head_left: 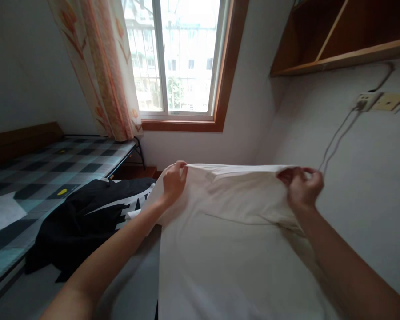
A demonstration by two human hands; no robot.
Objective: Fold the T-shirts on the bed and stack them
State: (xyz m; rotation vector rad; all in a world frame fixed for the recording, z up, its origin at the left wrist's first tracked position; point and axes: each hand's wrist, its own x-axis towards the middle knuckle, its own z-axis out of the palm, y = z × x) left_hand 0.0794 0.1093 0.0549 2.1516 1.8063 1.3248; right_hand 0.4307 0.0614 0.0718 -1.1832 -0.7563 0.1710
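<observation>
A white T-shirt (230, 253) is stretched out in front of me, its far edge raised and pulled taut between both hands. My left hand (175, 180) pinches that edge at its left part, fingers closed on the fabric. At the right end my right hand (303, 186) grips the same edge, thumb and fingers closed. A fold runs across the cloth below the held edge, and the lower part of the shirt spreads toward me. Left of it lies a crumpled black garment (83, 218) with a white pattern, close to my left forearm.
A bed with a checkered mattress (53, 162) stands on the left, a white sheet (3, 213) lying on it. A floral curtain (103, 66) hangs beside the window (190, 58). On the right are a wooden wall shelf (346, 58) and a socket (366, 102) with hanging cords.
</observation>
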